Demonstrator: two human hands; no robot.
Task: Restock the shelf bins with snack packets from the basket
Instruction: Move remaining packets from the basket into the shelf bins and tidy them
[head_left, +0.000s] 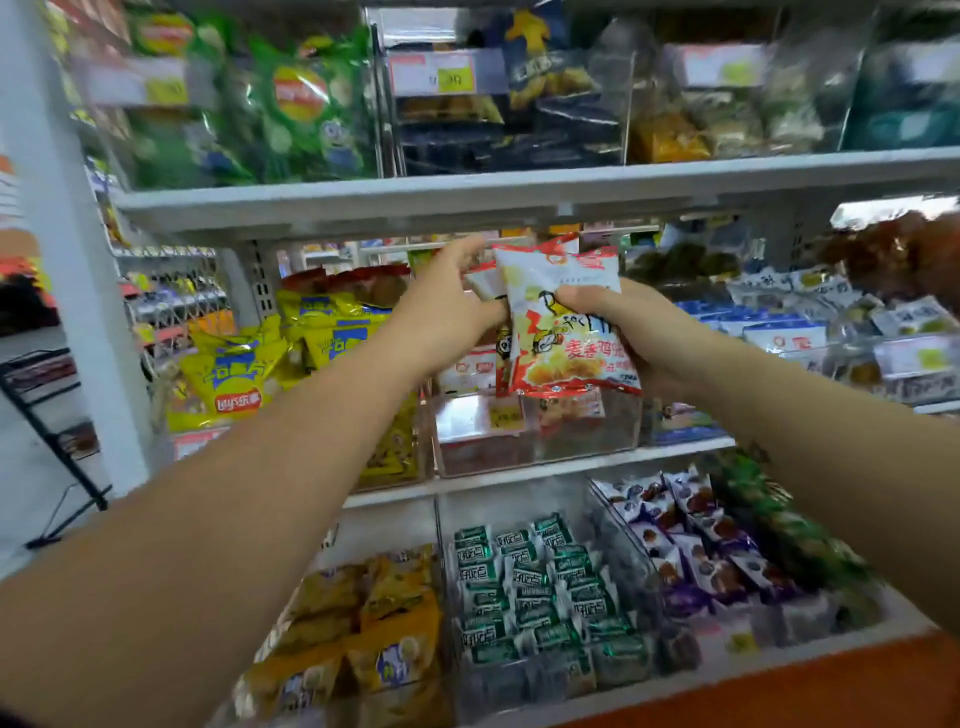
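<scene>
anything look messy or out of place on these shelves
Only the yellow chip bags at the left of the middle shelf: they lie heaped and tilted, not in rows. The clear bin under the held red-and-white packets looks nearly empty. No spill or torn packet shows.

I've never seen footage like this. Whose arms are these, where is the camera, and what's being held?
There is no machine here: a person wears a wide-angle camera on the head, so you look forward and down along their bare arms. The right hand grips a bundle of red-and-white packets, and the left hand pinches the bundle's edge. Just below stands a clear bin on the middle shelf. Yellow chip bags sit to the left, green packets in a lower bin. The basket is out of view.
</scene>
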